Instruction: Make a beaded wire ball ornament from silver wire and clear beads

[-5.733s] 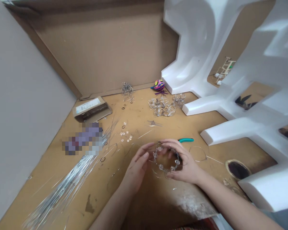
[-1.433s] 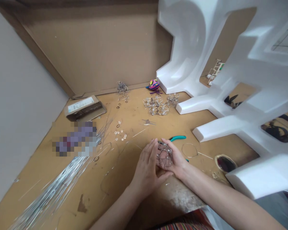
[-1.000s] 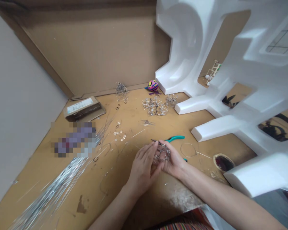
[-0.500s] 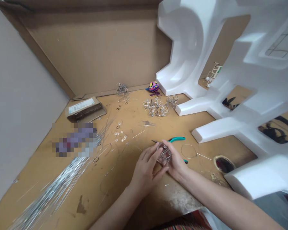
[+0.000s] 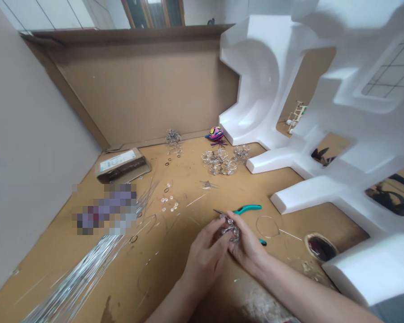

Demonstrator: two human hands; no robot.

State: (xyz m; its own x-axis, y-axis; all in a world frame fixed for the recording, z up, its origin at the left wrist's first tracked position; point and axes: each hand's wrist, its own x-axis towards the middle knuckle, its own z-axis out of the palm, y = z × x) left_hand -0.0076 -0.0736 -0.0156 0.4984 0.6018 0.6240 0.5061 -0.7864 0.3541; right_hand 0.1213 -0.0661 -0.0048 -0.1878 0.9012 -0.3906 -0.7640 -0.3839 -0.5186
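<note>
Between my two hands is a small wire piece with clear beads (image 5: pixel 230 231), partly covered by my fingers. My left hand (image 5: pixel 207 246) curls around its left side, and my right hand (image 5: pixel 245 242) cups it from the right. Green-handled pliers (image 5: pixel 249 208) lie on the table just beyond, their dark tip pointing left and their middle hidden behind my right hand. Farther back sits a cluster of similar beaded wire pieces (image 5: pixel 222 167). Loose clear beads (image 5: pixel 170 204) and dark rings (image 5: pixel 167 163) are scattered to the left of it.
A bundle of straight metal wires (image 5: pixel 87 264) lies at the left, near a cardboard box (image 5: pixel 124 166). White foam packing (image 5: pixel 299 188) lines the right side, with a round dark-filled dish (image 5: pixel 321 248) beside it. A wire loop (image 5: pixel 268 226) and a colourful ball-shaped item (image 5: pixel 216 133) are also there.
The view has tilted up, so the scene sits lower and the room behind the cardboard wall shows. The beaded wire piece is turned in my hands, and my left fingers have shifted around it.
</note>
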